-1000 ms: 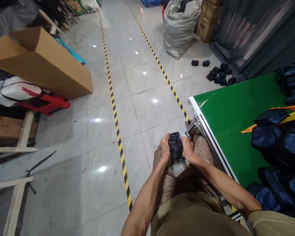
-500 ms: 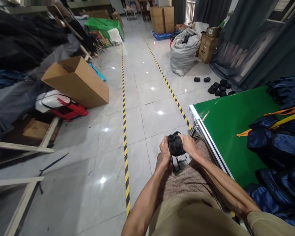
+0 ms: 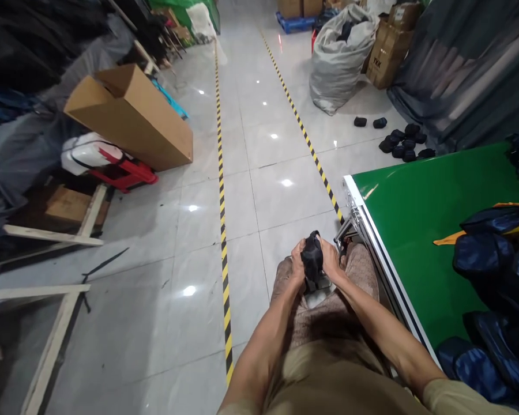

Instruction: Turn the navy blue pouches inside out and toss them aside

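A small black fabric pouch is held above my lap between both hands. Its soft sides look squeezed inward. My left hand grips its left side, and my right hand closes on the right side with the thumb near the top. Parts of the fingers are hidden behind the fabric. To my right, a green-topped table carries dark blue shiny fabric bags, out of reach of both hands at this moment.
Several small dark bundles lie on the floor near a large grey sack. An open cardboard box leans at left beside a red frame. Yellow-black tape runs along the floor. A white table leg stands at lower left.
My hands have come closer together, and the pouch between them looks narrower and turned more upright. The camera has tipped downward, so the surroundings sit higher in view.
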The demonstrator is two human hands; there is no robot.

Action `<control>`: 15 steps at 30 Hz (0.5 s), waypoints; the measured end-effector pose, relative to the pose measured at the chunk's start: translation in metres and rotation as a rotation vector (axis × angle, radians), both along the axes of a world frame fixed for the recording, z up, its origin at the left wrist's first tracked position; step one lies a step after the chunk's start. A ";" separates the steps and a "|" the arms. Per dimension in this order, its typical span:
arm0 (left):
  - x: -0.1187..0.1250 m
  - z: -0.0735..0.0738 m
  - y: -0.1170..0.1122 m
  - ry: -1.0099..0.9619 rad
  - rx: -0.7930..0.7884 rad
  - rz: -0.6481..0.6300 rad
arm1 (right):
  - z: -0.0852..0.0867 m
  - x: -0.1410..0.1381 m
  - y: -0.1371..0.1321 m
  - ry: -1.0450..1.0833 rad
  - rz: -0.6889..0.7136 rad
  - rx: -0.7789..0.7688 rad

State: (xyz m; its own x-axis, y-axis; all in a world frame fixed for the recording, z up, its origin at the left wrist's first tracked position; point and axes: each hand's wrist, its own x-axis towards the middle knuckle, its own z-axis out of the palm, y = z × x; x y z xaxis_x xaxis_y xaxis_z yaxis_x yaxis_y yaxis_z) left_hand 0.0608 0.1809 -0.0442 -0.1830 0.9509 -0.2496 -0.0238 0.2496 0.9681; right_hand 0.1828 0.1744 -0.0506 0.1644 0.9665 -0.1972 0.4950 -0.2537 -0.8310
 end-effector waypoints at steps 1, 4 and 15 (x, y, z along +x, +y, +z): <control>0.000 0.002 0.001 0.004 0.006 0.003 | 0.001 0.000 0.001 0.026 -0.010 -0.003; -0.003 0.006 -0.010 0.004 0.019 0.021 | 0.006 0.001 -0.007 0.126 -0.033 -0.025; 0.008 -0.011 -0.050 -0.099 -0.117 0.159 | 0.003 0.012 -0.051 0.645 -0.231 -0.305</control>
